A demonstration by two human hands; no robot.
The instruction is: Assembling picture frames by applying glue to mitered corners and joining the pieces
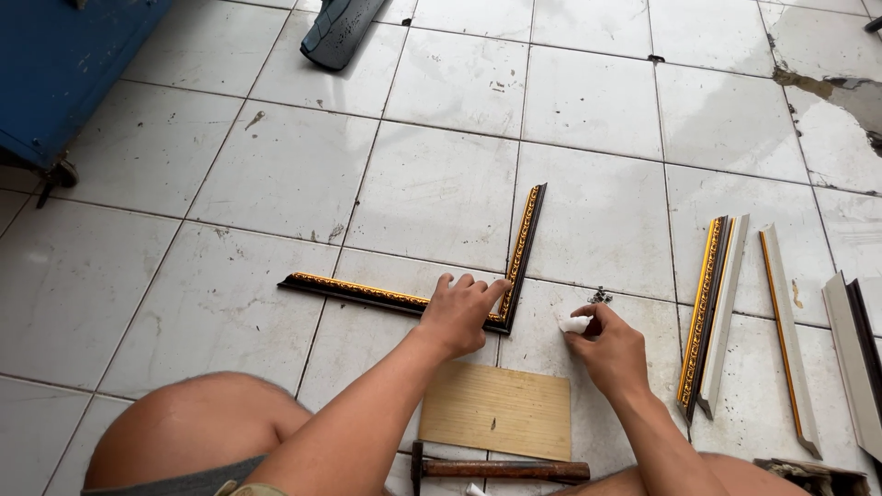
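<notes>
- The left hand [457, 317] lies flat, fingers spread, pressing the corner of two joined frame pieces [441, 292] on the tiled floor [276, 174].
- The right hand [608, 349] pinches a small white wad [573, 322] just beside that corner.
- This looks like corner-joining; next likely calls for keeping the joint steady.
- One piece runs left, the other away from the person.

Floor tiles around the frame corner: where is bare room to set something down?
Bare tile lies inside the L of the joined frame pieces, toward the blue cabinet. Crowded: near the left hand, right hand, wooden board, hammer and loose mouldings.
</notes>
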